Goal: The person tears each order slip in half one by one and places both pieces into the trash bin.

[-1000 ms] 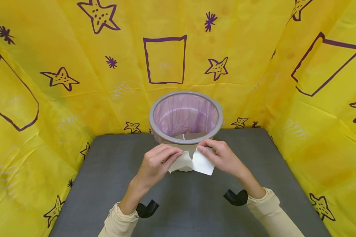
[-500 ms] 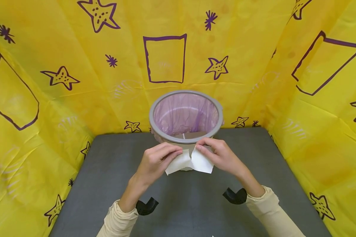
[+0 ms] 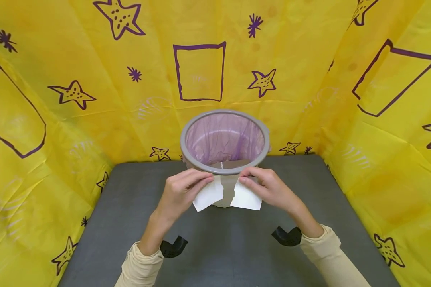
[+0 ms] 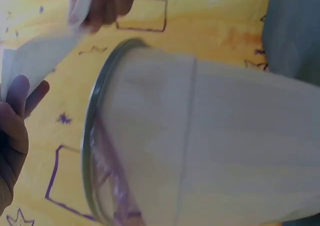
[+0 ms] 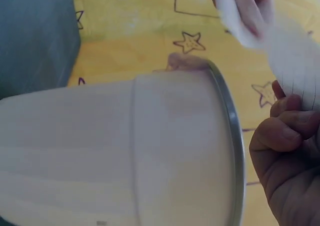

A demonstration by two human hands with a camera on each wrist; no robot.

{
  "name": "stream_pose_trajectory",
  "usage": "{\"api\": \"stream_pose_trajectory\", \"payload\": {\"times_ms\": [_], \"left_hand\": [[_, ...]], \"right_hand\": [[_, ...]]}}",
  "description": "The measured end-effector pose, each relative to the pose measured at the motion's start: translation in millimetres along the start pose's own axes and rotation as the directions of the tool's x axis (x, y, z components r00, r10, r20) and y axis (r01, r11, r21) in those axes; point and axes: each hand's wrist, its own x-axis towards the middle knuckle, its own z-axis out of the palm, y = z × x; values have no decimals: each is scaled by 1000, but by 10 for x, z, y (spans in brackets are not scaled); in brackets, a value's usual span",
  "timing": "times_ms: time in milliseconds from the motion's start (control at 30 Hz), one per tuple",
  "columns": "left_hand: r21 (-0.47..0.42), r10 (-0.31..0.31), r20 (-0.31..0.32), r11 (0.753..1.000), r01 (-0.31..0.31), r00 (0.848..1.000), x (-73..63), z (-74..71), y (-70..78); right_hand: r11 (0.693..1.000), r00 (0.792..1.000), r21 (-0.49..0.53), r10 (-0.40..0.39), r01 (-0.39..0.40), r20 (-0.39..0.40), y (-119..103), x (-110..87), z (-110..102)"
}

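My left hand (image 3: 182,192) pinches a torn piece of white paper (image 3: 209,194) by its upper edge, between thumb and fingers. A second white paper piece (image 3: 247,195) hangs from my right hand (image 3: 267,186), pinched the same way. Their ragged inner edges face each other across a narrow gap. Both pieces are in front of a waste bin (image 3: 227,171) with a grey rim and a thin purple liner (image 3: 224,139). In the right wrist view, faint ruled lines run over the paper (image 5: 300,71) by the right hand's fingers.
The bin stands at the back of a dark grey table (image 3: 136,207). Yellow cloth (image 3: 151,48) with purple drawings surrounds the table on the back and sides. A black curved piece shows beside each wrist, the left one (image 3: 174,247) and the right one (image 3: 287,236).
The paper, joined low down at first, has come apart into two pieces. My left hand has moved left with its piece; the right hand has barely shifted.
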Motion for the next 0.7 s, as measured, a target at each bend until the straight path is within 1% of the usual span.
{"api": "stream_pose_trajectory", "payload": {"times_ms": [67,100,233,433,500,567,700], "left_hand": [[-9,-9,-15,1000,9,1000,8,-41,-20],[-18,-16,-12,1000,16,1000,13,-56,-25],[-51,-26,51,998,29,998,33,-59,-21],[-58,-59,86,996,64,995,56,-89,-34],[-52,-77,101,995,82,992,66,-120,-61],[-45,-111,120,992,117,987,77,-159,-92],[-43,-166,142,984,174,976,117,-231,-160]], "right_hand": [[1000,1000,10,5,-5,2,17,-21,-18],[1000,1000,15,8,-8,2,26,-29,-25],[1000,1000,0,-8,8,6,48,-25,-44],[1000,999,-5,-30,30,17,85,13,-96],[1000,1000,-10,-24,24,14,106,23,-137],[1000,1000,-19,-16,16,8,133,35,-180],[998,1000,-64,-18,17,-9,170,77,-254]]}}
